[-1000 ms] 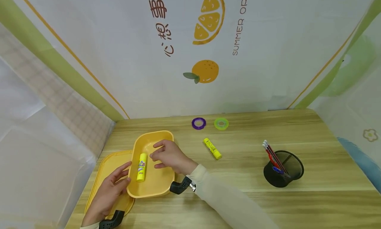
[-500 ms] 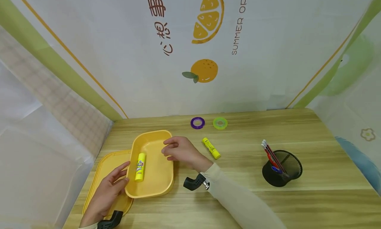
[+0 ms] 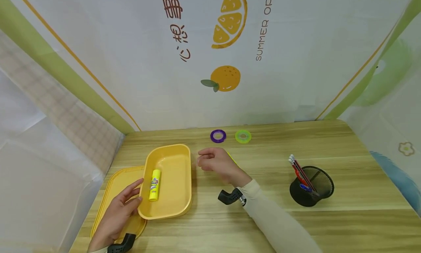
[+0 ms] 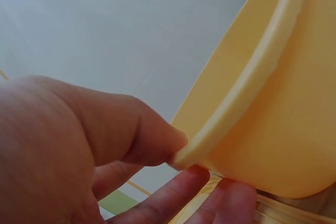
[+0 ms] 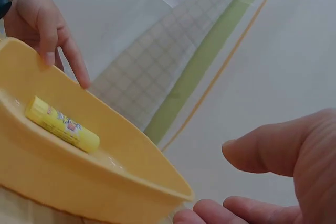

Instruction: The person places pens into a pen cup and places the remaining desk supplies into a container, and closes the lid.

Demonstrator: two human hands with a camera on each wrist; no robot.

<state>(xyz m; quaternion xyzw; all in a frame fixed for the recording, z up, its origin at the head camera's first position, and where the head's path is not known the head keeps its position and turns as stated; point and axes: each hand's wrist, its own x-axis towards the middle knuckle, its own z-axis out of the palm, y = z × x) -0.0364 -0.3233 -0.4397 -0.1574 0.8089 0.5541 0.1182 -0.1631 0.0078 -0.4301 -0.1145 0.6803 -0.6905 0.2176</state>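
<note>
Tabletop [image 3: 355, 150], mesh cup [image 3: 299, 196], tapes [image 3: 248, 136], right hand [image 3: 221, 164] partly hiding yellow stick [image 3: 232, 158]

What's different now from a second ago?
The right hand moved rightward out of the yellow box and now partly covers the outer glue stick; no object visibly went with it. The left hand stays at the box's rim; the inner glue stick stayed put.

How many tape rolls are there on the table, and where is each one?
2. The purple roll and the green roll lie near the far edge of the table, purple left, green right, not touching. No others show.
</note>
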